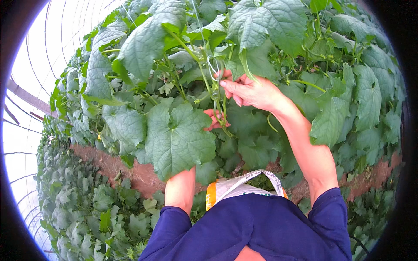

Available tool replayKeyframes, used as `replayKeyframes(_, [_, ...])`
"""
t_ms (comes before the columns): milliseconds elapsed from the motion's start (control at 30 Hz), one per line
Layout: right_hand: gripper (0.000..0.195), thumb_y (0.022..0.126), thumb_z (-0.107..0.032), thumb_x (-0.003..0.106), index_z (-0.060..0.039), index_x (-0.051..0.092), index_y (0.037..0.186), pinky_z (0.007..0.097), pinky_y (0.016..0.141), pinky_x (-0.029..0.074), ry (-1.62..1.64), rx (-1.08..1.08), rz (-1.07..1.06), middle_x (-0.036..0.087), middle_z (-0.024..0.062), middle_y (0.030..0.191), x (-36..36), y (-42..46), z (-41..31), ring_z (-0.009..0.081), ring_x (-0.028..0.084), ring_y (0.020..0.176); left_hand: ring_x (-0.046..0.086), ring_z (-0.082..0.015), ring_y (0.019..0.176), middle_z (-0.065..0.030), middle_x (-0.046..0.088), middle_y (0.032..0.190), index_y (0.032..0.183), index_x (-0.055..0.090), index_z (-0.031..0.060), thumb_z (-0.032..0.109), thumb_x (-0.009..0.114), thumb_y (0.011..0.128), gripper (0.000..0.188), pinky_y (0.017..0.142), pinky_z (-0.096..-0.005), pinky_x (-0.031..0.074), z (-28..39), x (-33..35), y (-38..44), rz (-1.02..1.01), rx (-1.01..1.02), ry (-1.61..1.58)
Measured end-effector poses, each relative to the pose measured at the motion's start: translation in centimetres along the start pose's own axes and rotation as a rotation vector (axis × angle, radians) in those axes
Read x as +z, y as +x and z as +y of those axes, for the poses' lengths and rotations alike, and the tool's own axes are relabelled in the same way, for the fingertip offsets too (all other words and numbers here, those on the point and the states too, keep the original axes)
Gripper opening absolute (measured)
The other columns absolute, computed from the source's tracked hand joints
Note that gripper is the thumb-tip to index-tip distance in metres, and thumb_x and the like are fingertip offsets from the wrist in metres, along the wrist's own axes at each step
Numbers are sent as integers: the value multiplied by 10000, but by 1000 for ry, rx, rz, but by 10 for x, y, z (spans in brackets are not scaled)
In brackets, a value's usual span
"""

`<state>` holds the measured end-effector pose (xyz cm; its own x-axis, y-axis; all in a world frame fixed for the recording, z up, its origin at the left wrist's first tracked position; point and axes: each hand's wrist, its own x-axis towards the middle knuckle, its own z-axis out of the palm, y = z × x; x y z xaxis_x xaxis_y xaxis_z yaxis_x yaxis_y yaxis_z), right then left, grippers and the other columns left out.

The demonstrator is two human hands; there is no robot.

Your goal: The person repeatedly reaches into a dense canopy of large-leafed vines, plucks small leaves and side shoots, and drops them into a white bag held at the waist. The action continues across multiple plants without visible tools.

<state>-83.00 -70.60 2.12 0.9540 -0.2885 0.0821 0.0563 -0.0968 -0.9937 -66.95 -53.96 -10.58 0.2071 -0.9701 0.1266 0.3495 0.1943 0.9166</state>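
Note:
Before me stands a climbing vine with broad green leaves, its stem (205, 76) running beside a pale string (198, 23). My right hand (249, 89) pinches a loop of the light twine (213, 67) near the stem, thumb against fingers. Lower down, my left hand (216, 120) has its fingers around the thin green stems; a large leaf (179, 138) hides most of that hand and the wrist.
Dense foliage (369, 94) surrounds both arms. A white and orange bag (211, 195) with a looped strap hangs or stands at my waist. Reddish-brown soil (130, 173) shows between plant rows. Curved greenhouse ribs (31, 102) rise at the left.

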Motion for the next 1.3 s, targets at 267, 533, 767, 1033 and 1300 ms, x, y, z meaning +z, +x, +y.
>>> replayKeyframes(267, [277,992,-264,614,-53,588,1169,243,529,409,-211,-161,113,590,18,787,1,2,5,83,499,582,636,-254,1001,-99,611,1072,1083,612,-12,133,596,991,173,949,-522,547,6,15,-4,62,41,59])
replayKeyframes(533, [221,978,-231,623,-33,628,1075,220,508,444,-30,-92,250,643,37,777,8,-22,0,72,570,576,652,-265,1033,-100,633,1115,1175,600,-30,174,605,997,271,962,-434,544,-20,-19,10,116,-85,171])
replayKeyframes(767, [357,957,-186,589,-47,578,1286,416,919,534,-866,47,-583,646,168,1152,44,-131,83,303,650,1027,663,-281,1038,-115,641,1154,1227,580,-40,182,605,998,320,968,-412,538,-39,-23,22,144,20,89])
replayKeyframes(1033, [240,933,-116,598,39,623,1114,310,674,538,-384,-125,312,695,120,887,41,-50,21,173,654,738,658,-291,1068,-148,640,1205,1255,566,-54,179,599,1000,347,970,-410,536,-44,-27,31,117,35,27])
replayKeyframes(1300, [306,954,-220,673,40,631,1110,228,495,455,-242,7,438,663,57,850,25,0,12,73,577,610,649,-307,1085,-149,654,1182,1245,585,-60,233,547,1022,370,1020,-417,494,-30,-4,24,67,56,-121])
